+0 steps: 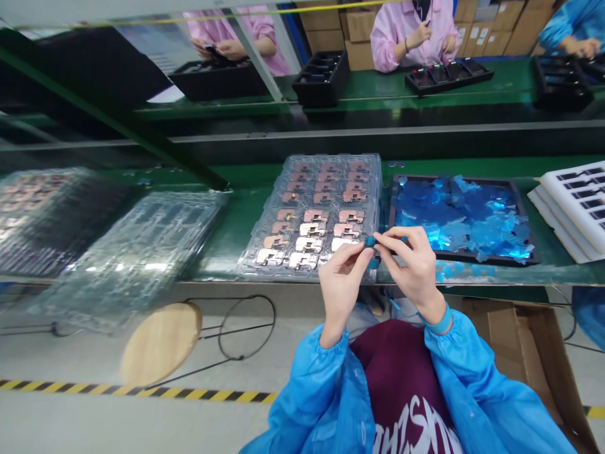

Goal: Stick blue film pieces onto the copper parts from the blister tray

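My left hand (341, 284) and my right hand (409, 268) meet above the front edge of the green workbench (227, 227). Between their fingertips they pinch a small blue film piece (371, 241). Just behind my left hand lies a transparent blister tray (331, 159) holding several copper-and-silver metal parts (314, 230) in rows. Nearest my right hand is a black tray (416, 178), heaped with loose blue film pieces (463, 221). A few more blue scraps (454, 271) lie on the bench in front of it.
Stacked transparent trays (137, 252) sit at the bench's left, and white slotted trays (574, 208) at the right. Below are a round wooden stool (161, 343) and a cardboard box (520, 353). Across the line, co-workers in pink smocks (416, 34) handle black trays.
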The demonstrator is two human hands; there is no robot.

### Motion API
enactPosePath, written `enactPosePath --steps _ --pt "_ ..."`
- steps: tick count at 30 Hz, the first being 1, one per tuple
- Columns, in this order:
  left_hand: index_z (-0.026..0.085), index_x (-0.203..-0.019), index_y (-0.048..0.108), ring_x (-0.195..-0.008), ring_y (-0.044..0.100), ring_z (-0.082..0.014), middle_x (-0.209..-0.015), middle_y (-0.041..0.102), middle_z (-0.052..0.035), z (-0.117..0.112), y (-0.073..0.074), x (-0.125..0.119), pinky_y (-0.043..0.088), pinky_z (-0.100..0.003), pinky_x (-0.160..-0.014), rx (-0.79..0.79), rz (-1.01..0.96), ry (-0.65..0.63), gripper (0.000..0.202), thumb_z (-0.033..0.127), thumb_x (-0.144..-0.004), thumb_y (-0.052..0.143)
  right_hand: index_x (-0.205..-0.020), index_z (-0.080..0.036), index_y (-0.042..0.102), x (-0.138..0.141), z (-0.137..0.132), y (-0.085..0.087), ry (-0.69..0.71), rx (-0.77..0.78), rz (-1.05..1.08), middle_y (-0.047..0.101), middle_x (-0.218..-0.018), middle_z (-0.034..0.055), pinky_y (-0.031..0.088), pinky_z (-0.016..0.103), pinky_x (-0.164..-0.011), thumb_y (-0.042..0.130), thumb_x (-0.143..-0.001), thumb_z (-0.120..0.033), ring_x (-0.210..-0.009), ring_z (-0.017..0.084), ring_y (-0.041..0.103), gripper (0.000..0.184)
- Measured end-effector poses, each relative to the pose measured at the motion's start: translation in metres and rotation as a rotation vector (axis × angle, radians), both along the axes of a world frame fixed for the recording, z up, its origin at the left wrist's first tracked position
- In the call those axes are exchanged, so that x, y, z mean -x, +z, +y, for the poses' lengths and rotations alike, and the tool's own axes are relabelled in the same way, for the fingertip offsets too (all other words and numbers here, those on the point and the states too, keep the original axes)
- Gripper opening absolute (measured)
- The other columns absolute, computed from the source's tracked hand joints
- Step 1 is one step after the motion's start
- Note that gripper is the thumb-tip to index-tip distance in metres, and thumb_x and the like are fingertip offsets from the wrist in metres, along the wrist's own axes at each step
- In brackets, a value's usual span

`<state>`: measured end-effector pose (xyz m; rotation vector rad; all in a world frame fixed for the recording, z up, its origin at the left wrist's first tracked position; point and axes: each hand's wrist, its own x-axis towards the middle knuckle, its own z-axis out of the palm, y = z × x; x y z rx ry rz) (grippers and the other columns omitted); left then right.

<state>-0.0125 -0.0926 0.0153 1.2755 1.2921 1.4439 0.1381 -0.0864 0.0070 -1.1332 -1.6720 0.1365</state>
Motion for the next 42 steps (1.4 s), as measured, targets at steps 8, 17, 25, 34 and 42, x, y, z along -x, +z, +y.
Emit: enactPosePath --steps 8,17,25,34,42 --pt "0.024 -0.106 0.089 -0.104 0.073 -0.0251 -0.11 0.08 -0.0081 -0.005 0.004 0.007 0.062 -0.033 -0.086 0.129 -0.128 -0.177 0.024 0.039 -0.088 0.087 -0.13 -0.034 0.078 -0.011 0.003 0.003 0.055 -0.03 0.014 0.076 -0.113 0.0073 0.061 0.046 -0.091 0.067 -0.104 -0.018 -0.102 0.025 0.07 0.032" --pt "0.024 -0.101 0.09 -0.104 0.074 -0.0238 -0.11 0.083 -0.0078 0.002 -0.013 0.015 0.058 -0.036 -0.099 0.267 -0.276 -0.187 0.032 0.041 -0.075 0.097 -0.128 -0.029 0.077 -0.016 0.001 0.008 0.069 -0.04 -0.033 0.076 -0.113 0.0082 0.06 0.044 -0.089 0.068 -0.105 -0.02 -0.104 0.025 0.068 0.027" --pt "0.023 -0.1 0.088 -0.101 0.075 -0.0218 -0.105 0.082 -0.0062 0.005 -0.013 0.01 0.057 -0.033 -0.096 0.315 -0.42 -0.236 0.033 0.04 -0.074 0.099 -0.111 -0.031 0.08 -0.015 -0.006 0.002 0.016 -0.096 -0.112 0.077 -0.105 0.0067 0.061 0.041 -0.087 0.07 -0.102 -0.017 -0.1 0.024 0.069 0.02" --pt "0.02 -0.101 0.08 -0.091 0.072 -0.0166 -0.108 0.079 -0.0049 0.013 -0.013 0.01 0.057 -0.027 -0.079 0.475 -0.771 -0.271 0.027 0.028 -0.08 0.094 -0.116 -0.029 0.077 -0.018 -0.015 0.004 0.132 -0.106 -0.238 0.08 -0.114 0.0065 0.063 0.042 -0.092 0.066 -0.105 -0.016 -0.106 0.025 0.069 0.02" --pt "0.019 -0.092 0.073 -0.082 0.064 -0.0123 -0.092 0.071 0.0001 0.021 -0.01 0.005 0.053 -0.025 -0.078 0.378 -0.723 -0.194 0.023 0.029 -0.081 0.091 -0.118 -0.028 0.075 -0.025 -0.013 -0.011 0.218 -0.107 -0.169 0.082 -0.113 0.0065 0.064 0.044 -0.09 0.068 -0.102 -0.013 -0.105 0.025 0.072 0.023"
